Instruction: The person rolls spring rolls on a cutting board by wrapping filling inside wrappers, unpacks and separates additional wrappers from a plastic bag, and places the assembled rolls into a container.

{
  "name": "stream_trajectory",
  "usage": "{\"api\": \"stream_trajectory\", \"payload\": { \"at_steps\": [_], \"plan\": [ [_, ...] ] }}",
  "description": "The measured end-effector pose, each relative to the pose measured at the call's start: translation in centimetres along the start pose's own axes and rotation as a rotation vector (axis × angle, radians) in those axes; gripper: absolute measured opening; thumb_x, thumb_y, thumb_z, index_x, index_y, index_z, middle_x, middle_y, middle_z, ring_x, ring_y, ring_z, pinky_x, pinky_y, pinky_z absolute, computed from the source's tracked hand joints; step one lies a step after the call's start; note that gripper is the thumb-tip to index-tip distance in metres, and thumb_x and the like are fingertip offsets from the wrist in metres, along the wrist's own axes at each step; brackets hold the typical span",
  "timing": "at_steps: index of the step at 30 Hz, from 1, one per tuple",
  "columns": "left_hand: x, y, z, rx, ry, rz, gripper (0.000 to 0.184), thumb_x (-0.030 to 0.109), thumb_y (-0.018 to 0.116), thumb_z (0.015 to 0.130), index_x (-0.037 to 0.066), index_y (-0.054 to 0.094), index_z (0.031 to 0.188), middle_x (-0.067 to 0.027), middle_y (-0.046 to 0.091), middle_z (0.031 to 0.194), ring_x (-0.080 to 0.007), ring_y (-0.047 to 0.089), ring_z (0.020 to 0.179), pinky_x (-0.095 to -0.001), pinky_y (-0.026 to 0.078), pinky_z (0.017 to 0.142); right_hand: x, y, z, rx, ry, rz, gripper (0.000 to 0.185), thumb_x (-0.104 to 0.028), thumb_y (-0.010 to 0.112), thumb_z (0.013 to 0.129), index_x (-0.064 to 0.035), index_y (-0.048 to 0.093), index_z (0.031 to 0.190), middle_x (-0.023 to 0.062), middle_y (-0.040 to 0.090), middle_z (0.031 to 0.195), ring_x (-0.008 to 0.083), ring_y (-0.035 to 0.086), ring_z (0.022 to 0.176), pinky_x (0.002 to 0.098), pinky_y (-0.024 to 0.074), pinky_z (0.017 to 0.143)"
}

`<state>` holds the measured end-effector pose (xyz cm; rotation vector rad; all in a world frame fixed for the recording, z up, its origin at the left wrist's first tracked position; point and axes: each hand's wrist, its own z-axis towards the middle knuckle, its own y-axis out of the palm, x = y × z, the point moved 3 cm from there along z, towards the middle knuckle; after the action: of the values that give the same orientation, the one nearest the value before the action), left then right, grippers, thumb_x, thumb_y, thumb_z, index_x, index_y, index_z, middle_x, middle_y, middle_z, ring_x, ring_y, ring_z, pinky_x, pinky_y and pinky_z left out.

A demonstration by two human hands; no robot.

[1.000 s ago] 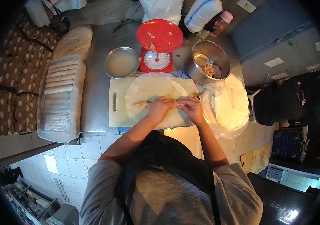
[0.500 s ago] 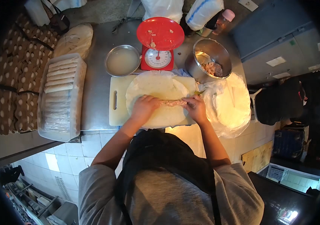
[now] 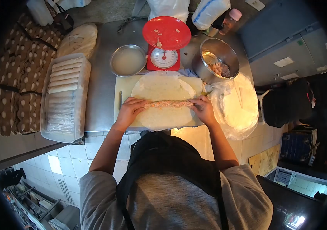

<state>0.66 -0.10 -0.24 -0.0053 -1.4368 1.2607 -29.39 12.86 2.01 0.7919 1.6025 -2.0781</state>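
A long strip of pinkish minced filling (image 3: 169, 104) lies across the middle of a thin, round, pale wrapper (image 3: 163, 119). Under the wrapper is a cream cutting board (image 3: 122, 85) with a handle slot. My left hand (image 3: 132, 109) is at the strip's left end, its fingers bent and pressed against the filling. At the right end, my right hand (image 3: 203, 108) pinches the filling between thumb and fingers. Some fingertips are hard to make out.
Behind the board stand a metal bowl of cloudy liquid (image 3: 128, 61), a red scale (image 3: 166, 42) and a steel pot (image 3: 200, 71) with more filling. Stacked wrappers in plastic (image 3: 238, 109) lie right. A tub of pale rolls (image 3: 65, 101) and egg trays (image 3: 8, 111) stand left.
My left hand has slid left along the strip, so more filling shows and it reaches further left. My right hand stays at the right end. The whole view has shifted slightly.
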Motion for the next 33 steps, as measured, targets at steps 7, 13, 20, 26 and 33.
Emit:
{"api": "stream_trajectory", "payload": {
  "at_steps": [7, 13, 20, 26, 33],
  "plan": [
    [1.6, 0.9, 0.3, 0.127, 0.019, 0.104, 0.039, 0.014, 0.073, 0.073, 0.009, 0.069, 0.111, -0.0081, 0.068, 0.106, -0.0279, 0.059, 0.096, -0.0358, 0.047, 0.088, -4.6, 2.8, 2.6, -0.037, -0.31, -0.047, 0.026, -0.019, 0.079, 0.063, -0.0151, 0.074, 0.088, 0.0011, 0.061, 0.08, 0.0228, 0.055, 0.081, 0.0352, 0.0419, 0.073],
    [1.5, 1.3, 1.5, 0.112, 0.041, 0.081, 0.029, 0.015, 0.073, 0.072, 0.009, 0.071, 0.1, -0.0046, 0.071, 0.095, -0.0233, 0.061, 0.087, -0.0344, 0.049, 0.081, -5.6, 6.0, 4.2, -0.123, -0.262, -0.017, 0.017, -0.019, 0.078, 0.063, -0.0157, 0.073, 0.079, -0.0017, 0.06, 0.078, 0.0218, 0.055, 0.083, 0.0365, 0.0398, 0.074],
    [2.1, 2.7, 2.4, 0.033, 0.042, 0.082, 0.033, 0.017, 0.073, 0.074, 0.007, 0.07, 0.105, -0.008, 0.07, 0.096, -0.0264, 0.061, 0.087, -0.0353, 0.048, 0.082, -7.2, 8.1, 4.7, -0.119, -0.301, -0.083, 0.017, -0.016, 0.077, 0.063, -0.0167, 0.074, 0.08, -0.0016, 0.062, 0.078, 0.0212, 0.056, 0.084, 0.0369, 0.0408, 0.074],
    [3.7, 3.6, 2.9, 0.08, 0.139, 0.215, 0.038, 0.02, 0.074, 0.071, 0.006, 0.068, 0.105, -0.0065, 0.069, 0.102, -0.0271, 0.062, 0.09, -0.036, 0.049, 0.085, -4.1, 4.4, 2.9, -0.031, -0.214, -0.009, 0.015, -0.015, 0.077, 0.063, -0.0158, 0.074, 0.078, 0.0001, 0.067, 0.078, 0.0212, 0.058, 0.076, 0.0351, 0.0425, 0.07],
    [5.8, 7.2, 5.6, -0.075, 0.152, 0.187, 0.035, 0.019, 0.073, 0.071, 0.006, 0.069, 0.103, -0.007, 0.069, 0.097, -0.0252, 0.063, 0.09, -0.0368, 0.049, 0.084, -2.0, 3.0, 1.8, 0.047, -0.142, 0.044, 0.02, -0.009, 0.08, 0.061, -0.0116, 0.074, 0.08, 0.003, 0.069, 0.083, 0.023, 0.059, 0.07, 0.0336, 0.0455, 0.068]
  ]
}}
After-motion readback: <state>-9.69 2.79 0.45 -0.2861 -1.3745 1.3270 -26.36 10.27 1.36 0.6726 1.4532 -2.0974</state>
